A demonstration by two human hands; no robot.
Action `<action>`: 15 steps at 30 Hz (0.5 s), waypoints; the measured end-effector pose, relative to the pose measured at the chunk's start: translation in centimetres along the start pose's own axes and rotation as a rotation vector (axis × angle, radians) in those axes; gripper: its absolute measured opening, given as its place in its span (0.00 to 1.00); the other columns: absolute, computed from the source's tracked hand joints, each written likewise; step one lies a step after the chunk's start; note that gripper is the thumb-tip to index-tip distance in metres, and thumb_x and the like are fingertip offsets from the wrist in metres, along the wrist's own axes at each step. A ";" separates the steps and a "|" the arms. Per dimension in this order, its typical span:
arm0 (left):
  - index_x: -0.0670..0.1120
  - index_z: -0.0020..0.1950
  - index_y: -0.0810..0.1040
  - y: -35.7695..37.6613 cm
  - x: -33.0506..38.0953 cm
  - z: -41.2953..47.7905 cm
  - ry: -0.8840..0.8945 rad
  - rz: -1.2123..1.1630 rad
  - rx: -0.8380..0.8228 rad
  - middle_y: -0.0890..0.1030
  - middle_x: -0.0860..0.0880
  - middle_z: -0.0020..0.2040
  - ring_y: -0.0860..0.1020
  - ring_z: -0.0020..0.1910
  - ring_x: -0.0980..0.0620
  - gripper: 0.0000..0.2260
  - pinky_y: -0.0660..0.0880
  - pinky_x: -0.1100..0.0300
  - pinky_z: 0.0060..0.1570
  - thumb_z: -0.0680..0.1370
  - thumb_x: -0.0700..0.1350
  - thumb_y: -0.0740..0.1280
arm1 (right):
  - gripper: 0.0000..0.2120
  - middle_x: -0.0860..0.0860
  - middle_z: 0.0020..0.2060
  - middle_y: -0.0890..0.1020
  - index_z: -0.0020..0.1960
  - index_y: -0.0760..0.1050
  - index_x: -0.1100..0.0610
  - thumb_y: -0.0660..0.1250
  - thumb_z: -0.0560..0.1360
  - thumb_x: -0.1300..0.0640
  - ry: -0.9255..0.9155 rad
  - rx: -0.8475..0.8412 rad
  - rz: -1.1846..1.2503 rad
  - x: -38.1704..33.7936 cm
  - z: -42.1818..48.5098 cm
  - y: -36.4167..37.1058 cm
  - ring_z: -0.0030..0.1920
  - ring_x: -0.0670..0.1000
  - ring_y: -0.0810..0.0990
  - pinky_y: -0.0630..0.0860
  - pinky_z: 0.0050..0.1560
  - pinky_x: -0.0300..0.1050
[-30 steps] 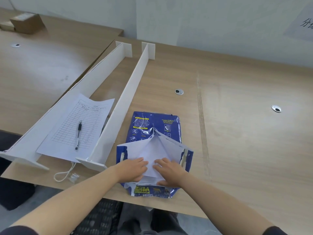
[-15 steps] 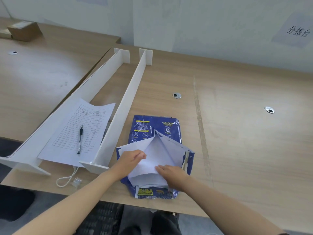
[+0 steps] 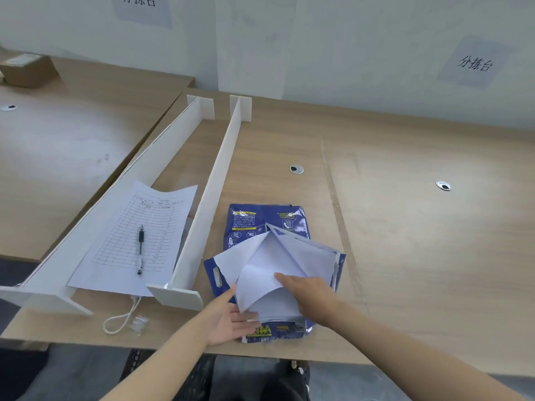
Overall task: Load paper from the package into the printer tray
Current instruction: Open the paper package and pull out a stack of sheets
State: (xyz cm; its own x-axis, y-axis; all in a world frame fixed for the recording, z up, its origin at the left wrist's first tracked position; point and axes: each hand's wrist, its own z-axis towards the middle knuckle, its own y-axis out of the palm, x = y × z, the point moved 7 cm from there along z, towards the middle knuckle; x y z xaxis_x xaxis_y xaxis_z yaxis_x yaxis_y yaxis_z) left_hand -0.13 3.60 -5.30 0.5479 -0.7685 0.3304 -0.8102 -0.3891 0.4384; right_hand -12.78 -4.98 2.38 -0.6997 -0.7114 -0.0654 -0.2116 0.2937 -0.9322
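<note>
A blue paper package lies near the table's front edge, its wrapper torn open with the white flaps spread apart. A stack of white paper shows inside. The top sheets curl upward at their left side. My left hand is at the package's near-left corner, palm up, with its fingers under the lifted sheets and its thumb against their edge. My right hand lies flat on top of the paper, fingers stretched out. No printer or tray is in view.
Two long white divider boards stand on the table to the left, with a printed form and a pen between them. A white cord lies by the front edge. A cardboard box sits far left.
My left hand slid from the top of the paper down to the near-left corner and under the sheets. The top sheets now curl up. My right hand moved further onto the paper.
</note>
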 end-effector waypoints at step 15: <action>0.38 0.67 0.67 3.9 3.8 -0.2 0.154 -0.167 -0.069 0.82 0.38 0.45 0.81 0.41 0.39 0.18 0.80 0.51 0.24 0.79 0.43 0.59 | 0.29 0.50 0.68 0.73 0.71 0.64 0.50 0.57 0.73 0.69 -0.106 0.026 0.000 0.1 -5.7 -7.6 0.62 0.57 0.74 0.72 0.57 0.50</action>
State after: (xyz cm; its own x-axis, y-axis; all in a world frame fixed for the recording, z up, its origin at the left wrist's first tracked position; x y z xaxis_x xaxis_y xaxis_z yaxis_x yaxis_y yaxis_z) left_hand -1.19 -0.74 -2.19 0.7029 -0.6078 0.3695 -0.6922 -0.4650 0.5519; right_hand -15.18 -3.66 11.49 -0.6229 -0.7756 -0.1016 -0.1925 0.2779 -0.9411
